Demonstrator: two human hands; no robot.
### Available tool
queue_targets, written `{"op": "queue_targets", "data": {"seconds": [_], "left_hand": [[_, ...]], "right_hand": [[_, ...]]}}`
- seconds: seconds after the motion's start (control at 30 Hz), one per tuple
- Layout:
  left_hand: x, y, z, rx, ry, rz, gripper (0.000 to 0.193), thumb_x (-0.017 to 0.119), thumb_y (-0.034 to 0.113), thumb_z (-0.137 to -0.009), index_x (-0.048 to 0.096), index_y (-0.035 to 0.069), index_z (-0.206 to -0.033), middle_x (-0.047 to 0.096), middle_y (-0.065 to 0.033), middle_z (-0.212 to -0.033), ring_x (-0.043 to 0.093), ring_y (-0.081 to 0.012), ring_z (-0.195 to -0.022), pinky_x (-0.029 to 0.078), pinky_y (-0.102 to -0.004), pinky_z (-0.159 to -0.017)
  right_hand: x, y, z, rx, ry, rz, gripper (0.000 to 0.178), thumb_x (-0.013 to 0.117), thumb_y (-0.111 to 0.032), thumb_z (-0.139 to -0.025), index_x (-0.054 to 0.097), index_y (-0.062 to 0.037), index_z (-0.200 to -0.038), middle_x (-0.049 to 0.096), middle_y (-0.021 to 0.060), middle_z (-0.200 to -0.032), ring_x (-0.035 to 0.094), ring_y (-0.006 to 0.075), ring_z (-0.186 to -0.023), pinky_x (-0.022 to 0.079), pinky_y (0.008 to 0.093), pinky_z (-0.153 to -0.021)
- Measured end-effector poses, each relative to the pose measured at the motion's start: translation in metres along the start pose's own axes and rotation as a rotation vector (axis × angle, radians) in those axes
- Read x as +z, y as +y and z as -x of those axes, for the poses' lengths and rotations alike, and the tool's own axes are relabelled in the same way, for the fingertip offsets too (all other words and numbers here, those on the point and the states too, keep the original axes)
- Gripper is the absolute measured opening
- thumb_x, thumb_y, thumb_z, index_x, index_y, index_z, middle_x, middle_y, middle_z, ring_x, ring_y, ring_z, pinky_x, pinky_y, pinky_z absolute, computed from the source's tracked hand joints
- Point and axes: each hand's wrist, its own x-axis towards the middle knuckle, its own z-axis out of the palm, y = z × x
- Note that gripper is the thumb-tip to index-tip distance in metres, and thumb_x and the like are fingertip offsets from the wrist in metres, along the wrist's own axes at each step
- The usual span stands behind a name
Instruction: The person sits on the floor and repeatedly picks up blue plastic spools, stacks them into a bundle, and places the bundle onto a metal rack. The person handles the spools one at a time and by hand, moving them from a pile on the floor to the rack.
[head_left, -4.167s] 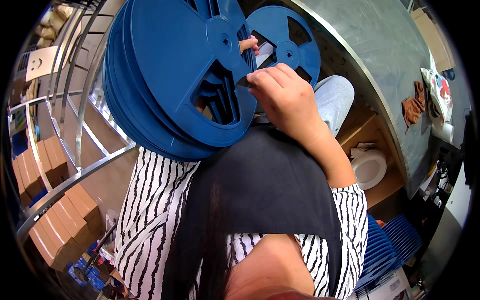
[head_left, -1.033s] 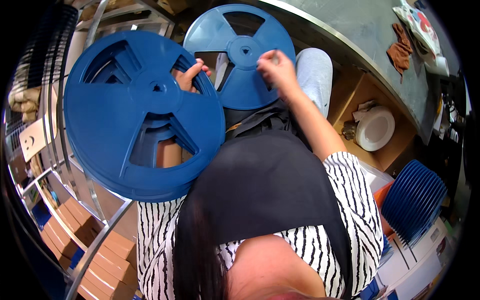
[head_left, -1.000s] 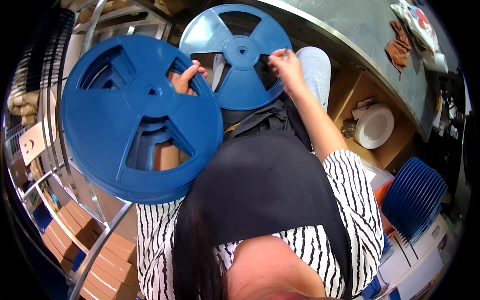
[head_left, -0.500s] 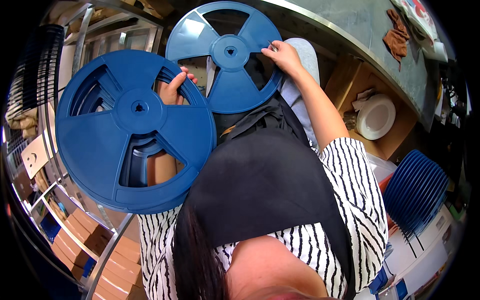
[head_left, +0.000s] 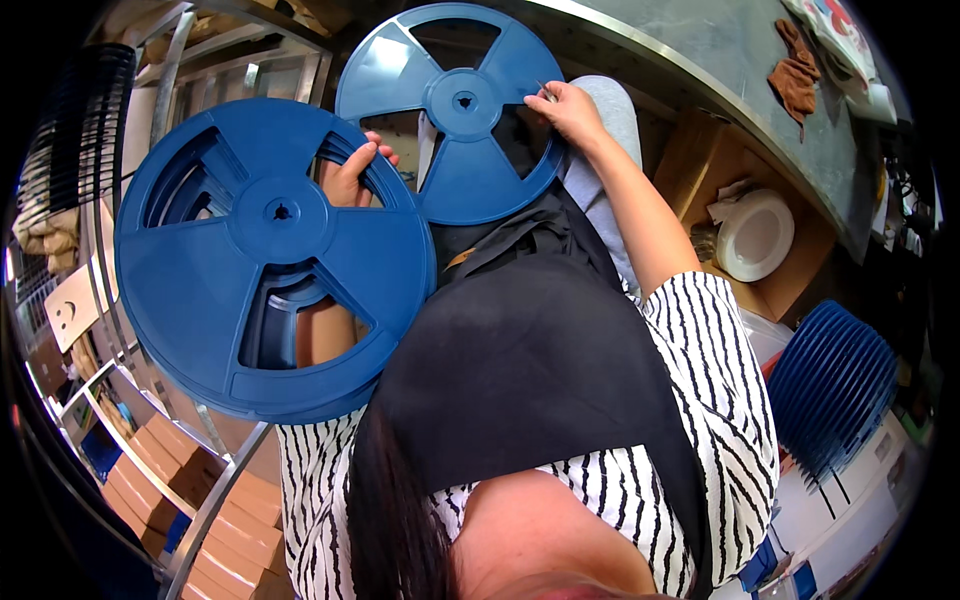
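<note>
A stack of large blue plastic reels (head_left: 180, 280) hangs at my left side, with spokes and a round hub. My left forearm passes behind it, showing through a lower cutout. My left hand (head_left: 350, 175) shows in the upper right cutout, its fingers curled round the reels' edge. Another blue reel (head_left: 462, 185) lies face up beyond, partly over my lap, its near left edge meeting the stack. At its right rim my right hand (head_left: 572, 112) pinches a small, thin, pointed metal tool (head_left: 546, 91); its exact kind is too small to tell.
A metal-edged workbench (head_left: 740, 60) runs along the upper right, with a brown glove (head_left: 793, 78) on it. Below it stands an open cardboard box (head_left: 690, 165) holding white rings (head_left: 755, 235). Upright blue reels (head_left: 832, 385) stand at right; cartons (head_left: 230, 520) and metal racking are at left.
The reels and both hands have shifted very slightly to the right in the picture. Both hands keep their grips; the tool's tip sits a little differently at the rim.
</note>
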Motion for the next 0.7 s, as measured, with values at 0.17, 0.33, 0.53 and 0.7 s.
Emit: {"op": "queue_targets", "data": {"seconds": [0.17,0.33,0.53,0.7], "left_hand": [[0.001,0.003,0.002,0.025,-0.012,-0.013,0.023,0.062,0.014,-0.090,0.057,0.005,-0.110,0.066,-0.0118,-0.094,0.066,-0.0231,-0.089,0.057,-0.0339,-0.075],[0.003,0.003,0.004,0.017,0.007,-0.019,0.023,0.062,0.016,-0.089,0.057,0.005,-0.110,0.065,-0.0117,-0.096,0.065,-0.0230,-0.093,0.055,-0.0340,-0.076],[-0.011,0.000,0.010,0.050,0.049,-0.001,0.025,0.062,0.015,-0.089,0.057,0.003,-0.110,0.065,-0.0126,-0.096,0.065,-0.0240,-0.092,0.055,-0.0350,-0.076],[-0.016,-0.006,0.017,0.062,0.049,0.146,0.024,0.062,0.012,-0.088,0.057,0.001,-0.110,0.065,-0.0144,-0.098,0.066,-0.0251,-0.092,0.057,-0.0347,-0.078]], "right_hand": [[0.004,0.010,-0.007,0.018,-0.013,-0.020,0.032,0.068,-0.036,-0.079,0.063,-0.0045,-0.074,0.065,0.0071,-0.066,0.064,0.0176,-0.063,0.047,0.0294,-0.060],[0.004,0.004,-0.001,0.005,-0.020,-0.073,0.027,0.067,-0.030,-0.079,0.061,-0.0036,-0.073,0.063,0.0065,-0.064,0.062,0.0159,-0.060,0.047,0.0291,-0.060],[-0.004,0.025,0.013,-0.032,0.406,-0.360,0.021,0.070,-0.022,-0.080,0.060,-0.0035,-0.078,0.063,0.0041,-0.070,0.061,0.0130,-0.065,0.046,0.0279,-0.061],[0.007,0.045,0.044,0.201,0.064,-1.119,0.031,0.072,-0.026,-0.084,0.062,-0.0060,-0.104,0.064,0.0053,-0.085,0.054,0.0069,-0.063,0.038,0.0194,-0.045]]}}
